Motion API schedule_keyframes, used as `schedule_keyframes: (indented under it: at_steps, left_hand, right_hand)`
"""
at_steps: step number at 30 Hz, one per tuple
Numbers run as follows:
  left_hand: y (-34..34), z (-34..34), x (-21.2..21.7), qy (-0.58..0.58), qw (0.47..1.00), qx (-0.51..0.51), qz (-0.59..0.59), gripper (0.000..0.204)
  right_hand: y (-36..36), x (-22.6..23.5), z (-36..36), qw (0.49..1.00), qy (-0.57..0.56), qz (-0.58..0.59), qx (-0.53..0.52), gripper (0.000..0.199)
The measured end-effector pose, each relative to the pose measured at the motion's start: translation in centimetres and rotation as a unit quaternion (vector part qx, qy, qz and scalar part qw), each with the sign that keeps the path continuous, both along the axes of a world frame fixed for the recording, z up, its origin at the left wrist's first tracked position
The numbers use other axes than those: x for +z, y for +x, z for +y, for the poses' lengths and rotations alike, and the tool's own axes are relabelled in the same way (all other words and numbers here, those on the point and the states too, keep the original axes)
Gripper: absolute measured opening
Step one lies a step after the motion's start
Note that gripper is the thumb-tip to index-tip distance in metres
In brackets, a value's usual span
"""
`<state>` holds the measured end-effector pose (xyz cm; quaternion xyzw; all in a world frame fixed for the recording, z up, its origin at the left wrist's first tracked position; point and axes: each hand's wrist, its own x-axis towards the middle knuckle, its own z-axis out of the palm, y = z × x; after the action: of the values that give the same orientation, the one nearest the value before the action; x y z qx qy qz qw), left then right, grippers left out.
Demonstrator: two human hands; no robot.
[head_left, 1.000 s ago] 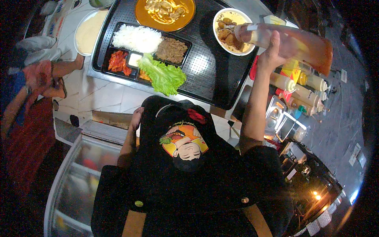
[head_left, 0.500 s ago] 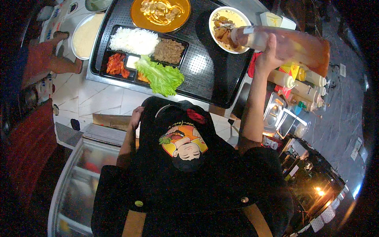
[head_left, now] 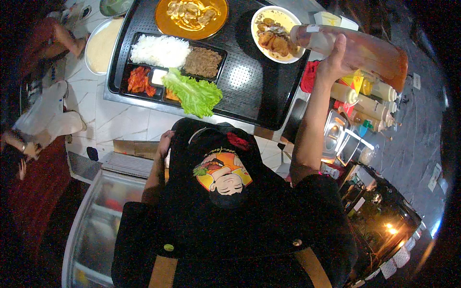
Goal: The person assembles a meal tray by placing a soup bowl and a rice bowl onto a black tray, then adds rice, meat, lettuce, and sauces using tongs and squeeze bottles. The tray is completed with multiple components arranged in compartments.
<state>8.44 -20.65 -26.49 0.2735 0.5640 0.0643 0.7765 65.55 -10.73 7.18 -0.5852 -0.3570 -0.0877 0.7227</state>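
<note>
My right hand (head_left: 332, 60) is wrapped round a large clear plastic bottle (head_left: 370, 53) of reddish-brown sauce. The bottle lies almost level, its neck at the right rim of a white bowl (head_left: 253, 41) holding browned fried pieces (head_left: 273, 41) and a pale yellow layer. Against the left edge of my black apron hangs my left hand (head_left: 165, 142); its fingers are mostly hidden. Both the bowl and a black compartment box (head_left: 220, 71) stand on a black perforated tray (head_left: 245, 103). White rice (head_left: 159, 50), shredded brown meat (head_left: 202, 61), red kimchi-like food (head_left: 139, 80) and lettuce (head_left: 194, 91) fill the box.
An orange curry dish (head_left: 165, 26) sits at the tray's far side. Several squeeze bottles (head_left: 374, 108) and metal containers (head_left: 331, 134) are on the right. At left are a tub of pale grains (head_left: 99, 48), a glass-topped freezer (head_left: 96, 225) and another person's arm (head_left: 17, 141).
My right hand and the bottle have shifted slightly right and up, the neck drawing back from over the bowl's food. At left the other person has moved, and a white cloth-like shape appears.
</note>
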Motion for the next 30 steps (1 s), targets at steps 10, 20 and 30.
schedule_keyframes:
  at_steps: [10, 20, 30]
  left_hand:
    - [0.3, 0.2, -2.4, 0.032, 0.999, -0.003, -0.021, 0.015]
    - [-0.7, 0.2, -4.7, 0.023, 0.999, -0.037, -0.032, 0.018]
    - [1.5, -1.3, -11.2, 0.204, 0.956, -0.134, 0.160, 0.032]
  right_hand:
    - [-2.6, -1.7, -3.6, 0.995, -0.098, -0.001, -0.018, 0.082]
    - [0.1, 5.3, -7.2, 0.993, -0.050, -0.071, -0.077, 0.050]
    - [-2.9, 1.3, -2.2, 0.989, -0.079, -0.103, -0.068, 0.070]
